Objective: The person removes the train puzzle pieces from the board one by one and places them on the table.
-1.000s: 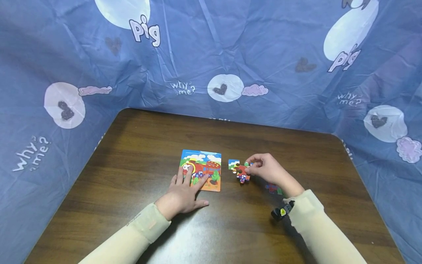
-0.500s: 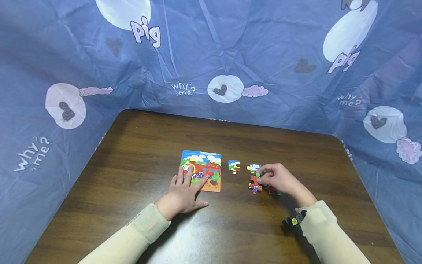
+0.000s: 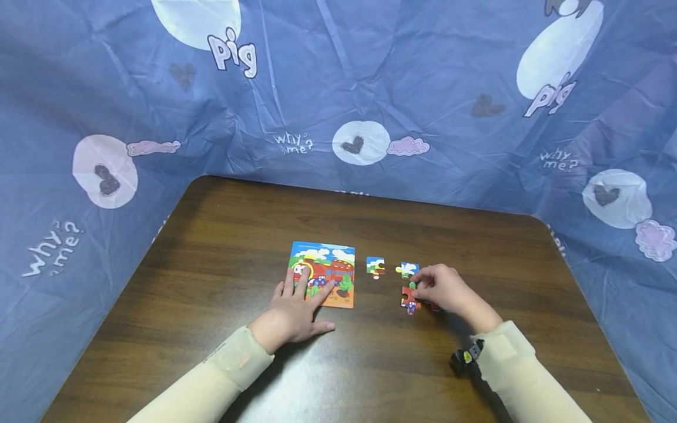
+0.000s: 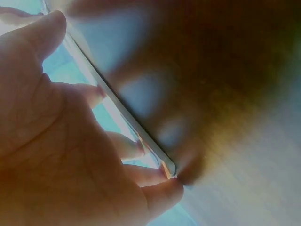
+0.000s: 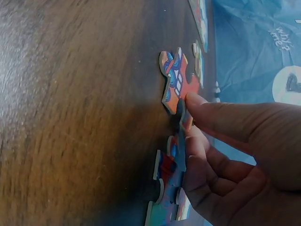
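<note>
On my head feed I see the left hand [image 3: 293, 312] resting with fingers spread over the lower left of the train picture board [image 3: 324, 258], just left of the frame's middle. Right of the middle, I have the right hand [image 3: 445, 289] pinching a red puzzle piece [image 3: 409, 300] low over the desk [image 3: 238, 235], a sky piece [image 3: 409, 269] just above it and a corner piece [image 3: 375, 264] to its upper left.

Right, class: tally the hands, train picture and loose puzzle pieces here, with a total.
Left hand and right hand: 2
Train picture: 1
Loose puzzle pieces: at least 4; more may hide under the right hand
Total: at least 7
</note>
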`<act>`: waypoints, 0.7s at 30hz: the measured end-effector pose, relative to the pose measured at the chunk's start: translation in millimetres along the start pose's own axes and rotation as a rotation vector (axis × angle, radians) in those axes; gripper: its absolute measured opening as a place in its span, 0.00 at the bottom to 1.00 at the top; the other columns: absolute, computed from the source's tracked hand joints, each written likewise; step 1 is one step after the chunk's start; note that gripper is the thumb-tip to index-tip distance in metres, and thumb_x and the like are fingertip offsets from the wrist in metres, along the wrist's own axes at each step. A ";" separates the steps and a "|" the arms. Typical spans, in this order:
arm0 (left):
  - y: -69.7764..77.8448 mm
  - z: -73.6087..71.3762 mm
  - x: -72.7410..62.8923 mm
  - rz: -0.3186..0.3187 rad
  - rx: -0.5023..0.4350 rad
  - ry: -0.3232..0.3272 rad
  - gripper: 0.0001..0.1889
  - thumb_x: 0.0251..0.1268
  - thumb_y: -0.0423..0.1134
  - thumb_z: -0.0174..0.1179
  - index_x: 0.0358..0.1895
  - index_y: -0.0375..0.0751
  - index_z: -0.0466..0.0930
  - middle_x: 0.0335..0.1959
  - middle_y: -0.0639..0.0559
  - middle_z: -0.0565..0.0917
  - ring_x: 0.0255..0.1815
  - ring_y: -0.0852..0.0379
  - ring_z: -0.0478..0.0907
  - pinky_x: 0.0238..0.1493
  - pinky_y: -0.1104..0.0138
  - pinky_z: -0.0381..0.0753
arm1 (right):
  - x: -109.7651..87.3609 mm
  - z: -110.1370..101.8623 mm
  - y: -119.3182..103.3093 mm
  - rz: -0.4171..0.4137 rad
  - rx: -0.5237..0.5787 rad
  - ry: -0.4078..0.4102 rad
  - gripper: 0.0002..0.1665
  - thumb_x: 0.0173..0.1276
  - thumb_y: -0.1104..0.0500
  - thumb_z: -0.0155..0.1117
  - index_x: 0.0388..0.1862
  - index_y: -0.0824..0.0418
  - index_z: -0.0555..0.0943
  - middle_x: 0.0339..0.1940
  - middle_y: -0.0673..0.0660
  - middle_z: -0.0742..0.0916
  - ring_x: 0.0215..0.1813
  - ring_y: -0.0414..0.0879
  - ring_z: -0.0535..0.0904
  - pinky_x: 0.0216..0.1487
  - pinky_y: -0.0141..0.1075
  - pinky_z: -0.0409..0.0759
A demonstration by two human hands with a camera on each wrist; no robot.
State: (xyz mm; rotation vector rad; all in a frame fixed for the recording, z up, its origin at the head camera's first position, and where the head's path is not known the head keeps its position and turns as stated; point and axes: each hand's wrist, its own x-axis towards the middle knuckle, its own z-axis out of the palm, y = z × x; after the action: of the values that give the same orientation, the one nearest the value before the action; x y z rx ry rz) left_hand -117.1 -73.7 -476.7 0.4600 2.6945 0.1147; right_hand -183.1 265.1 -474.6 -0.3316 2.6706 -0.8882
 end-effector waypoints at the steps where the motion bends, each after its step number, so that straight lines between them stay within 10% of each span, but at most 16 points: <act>1: 0.2 -0.2 0.1 0.000 0.000 -0.001 0.45 0.67 0.75 0.49 0.83 0.66 0.48 0.82 0.34 0.41 0.79 0.28 0.36 0.74 0.42 0.49 | 0.3 0.8 -0.3 0.001 -0.001 0.003 0.10 0.62 0.65 0.76 0.42 0.64 0.87 0.25 0.49 0.83 0.27 0.44 0.76 0.29 0.40 0.76; 21: 1.1 -1.8 -0.9 -0.002 0.003 -0.001 0.44 0.68 0.75 0.48 0.83 0.65 0.49 0.82 0.34 0.41 0.79 0.28 0.37 0.73 0.42 0.50 | -2.8 1.0 -6.4 -0.042 -0.164 0.025 0.19 0.53 0.58 0.85 0.24 0.58 0.78 0.21 0.48 0.76 0.26 0.43 0.70 0.31 0.38 0.69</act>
State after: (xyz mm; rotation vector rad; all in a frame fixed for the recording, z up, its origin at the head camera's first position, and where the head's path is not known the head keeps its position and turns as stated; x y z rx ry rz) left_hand -116.8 -73.0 -474.6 0.4584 2.6943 0.1097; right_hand -179.4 260.5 -470.9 -0.4175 2.7760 -0.6900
